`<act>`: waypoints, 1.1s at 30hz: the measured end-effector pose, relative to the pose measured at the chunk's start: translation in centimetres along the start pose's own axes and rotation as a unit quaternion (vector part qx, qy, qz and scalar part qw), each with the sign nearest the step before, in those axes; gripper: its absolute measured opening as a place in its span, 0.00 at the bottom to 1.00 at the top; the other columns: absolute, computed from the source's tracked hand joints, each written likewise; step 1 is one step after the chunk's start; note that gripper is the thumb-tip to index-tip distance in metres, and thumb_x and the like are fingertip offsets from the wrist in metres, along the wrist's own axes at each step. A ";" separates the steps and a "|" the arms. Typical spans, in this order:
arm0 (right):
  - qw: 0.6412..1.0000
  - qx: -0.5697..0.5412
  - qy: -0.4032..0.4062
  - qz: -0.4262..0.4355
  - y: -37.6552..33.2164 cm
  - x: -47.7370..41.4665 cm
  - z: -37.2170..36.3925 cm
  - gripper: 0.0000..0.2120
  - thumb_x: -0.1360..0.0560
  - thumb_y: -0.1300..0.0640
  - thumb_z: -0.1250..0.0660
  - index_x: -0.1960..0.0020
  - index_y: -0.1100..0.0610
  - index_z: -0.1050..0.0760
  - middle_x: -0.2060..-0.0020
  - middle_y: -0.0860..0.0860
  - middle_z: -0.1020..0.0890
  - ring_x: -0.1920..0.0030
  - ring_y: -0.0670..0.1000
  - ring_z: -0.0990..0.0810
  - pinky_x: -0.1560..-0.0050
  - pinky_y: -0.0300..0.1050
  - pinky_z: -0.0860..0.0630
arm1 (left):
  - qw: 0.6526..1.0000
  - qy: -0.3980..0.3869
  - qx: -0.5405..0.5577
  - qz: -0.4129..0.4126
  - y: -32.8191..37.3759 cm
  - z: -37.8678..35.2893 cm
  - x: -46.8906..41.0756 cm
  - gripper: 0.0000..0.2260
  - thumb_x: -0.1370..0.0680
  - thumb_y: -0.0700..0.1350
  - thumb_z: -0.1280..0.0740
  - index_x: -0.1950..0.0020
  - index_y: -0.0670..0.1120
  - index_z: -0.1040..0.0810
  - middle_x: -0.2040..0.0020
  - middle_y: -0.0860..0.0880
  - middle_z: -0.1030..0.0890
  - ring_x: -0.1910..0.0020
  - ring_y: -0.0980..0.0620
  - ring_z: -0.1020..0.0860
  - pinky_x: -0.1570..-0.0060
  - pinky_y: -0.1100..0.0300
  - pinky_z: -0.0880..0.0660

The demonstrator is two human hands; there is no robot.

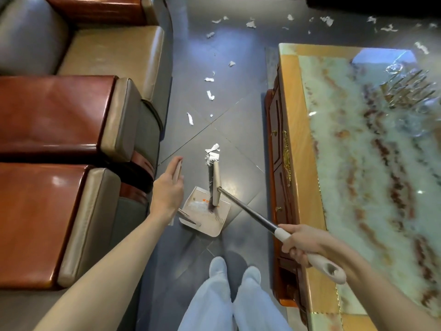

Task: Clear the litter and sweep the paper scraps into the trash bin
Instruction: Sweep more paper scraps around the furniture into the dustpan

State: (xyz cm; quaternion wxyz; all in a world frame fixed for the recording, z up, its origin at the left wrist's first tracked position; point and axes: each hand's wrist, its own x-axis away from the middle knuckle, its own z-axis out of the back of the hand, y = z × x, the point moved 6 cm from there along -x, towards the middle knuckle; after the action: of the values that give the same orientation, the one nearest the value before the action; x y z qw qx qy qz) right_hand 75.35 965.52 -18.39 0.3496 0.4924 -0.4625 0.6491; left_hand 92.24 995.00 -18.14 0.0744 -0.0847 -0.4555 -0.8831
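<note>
My right hand grips the beige handle of a broom whose dark shaft runs up-left to its beige head. The head stands on the dark floor just past the grey dustpan, with a small pile of white paper scraps at its far end. My left hand holds the dustpan's upright handle; its fingers hide most of the grip. More torn paper scraps trail away along the floor, and several lie far off near the top.
A brown and beige leather sofa lines the left side. A wooden coffee table with a glossy marble top stands on the right, glassware at its far end. The floor aisle between them is narrow. My feet in pale trousers are below.
</note>
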 end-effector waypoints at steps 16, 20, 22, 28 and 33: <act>0.897 0.401 0.151 0.113 -23.1 -6.0 11.0 0.25 0.25 0.64 0.41 0.28 0.57 0.35 0.48 0.57 0.20 0.61 0.53 0.23 0.72 0.40 0.29 | 0.993 0.093 0.022 0.072 1.5 0.3 -4.5 0.20 0.19 0.41 0.38 0.31 0.62 0.30 0.51 0.52 0.21 0.58 0.54 0.23 0.51 0.55 0.26; 0.880 0.443 0.128 0.117 -26.2 -9.0 12.7 0.26 0.26 0.67 0.40 0.29 0.58 0.34 0.44 0.57 0.23 0.52 0.53 0.24 0.63 0.41 0.27 | 0.990 0.099 0.014 0.100 1.4 0.6 -5.1 0.20 0.19 0.41 0.37 0.31 0.61 0.28 0.45 0.54 0.23 0.52 0.55 0.24 0.50 0.60 0.30; 0.888 0.441 0.088 0.098 -26.3 -9.6 12.8 0.29 0.27 0.67 0.39 0.27 0.56 0.37 0.50 0.56 0.23 0.56 0.53 0.23 0.65 0.41 0.26 | 0.990 0.098 0.009 0.106 1.8 0.4 -5.5 0.20 0.19 0.41 0.36 0.31 0.59 0.28 0.42 0.55 0.22 0.50 0.54 0.24 0.49 0.62 0.30; 0.938 0.342 -0.055 0.021 -22.9 -9.2 12.4 0.30 0.27 0.68 0.40 0.27 0.51 0.38 0.62 0.56 0.24 0.74 0.46 0.28 0.74 0.37 0.29 | 0.985 0.129 0.011 0.117 2.3 1.1 -8.5 0.21 0.21 0.41 0.35 0.36 0.65 0.26 0.47 0.55 0.20 0.60 0.62 0.23 0.64 0.75 0.31; 0.952 0.277 -0.128 -0.015 -21.8 -7.0 13.9 0.26 0.28 0.67 0.38 0.34 0.47 0.34 0.75 0.50 0.26 0.78 0.44 0.30 0.77 0.36 0.31 | 0.982 0.151 0.032 0.105 3.5 -0.7 -8.9 0.21 0.21 0.42 0.35 0.39 0.70 0.30 0.45 0.56 0.21 0.55 0.67 0.24 0.53 0.66 0.30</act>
State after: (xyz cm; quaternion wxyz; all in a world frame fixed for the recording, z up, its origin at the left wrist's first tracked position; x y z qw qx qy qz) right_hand 101.42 959.52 -18.29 0.1472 0.6556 -0.2976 0.6782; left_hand 101.60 992.89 -17.76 0.2378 0.0046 -0.4554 -0.8580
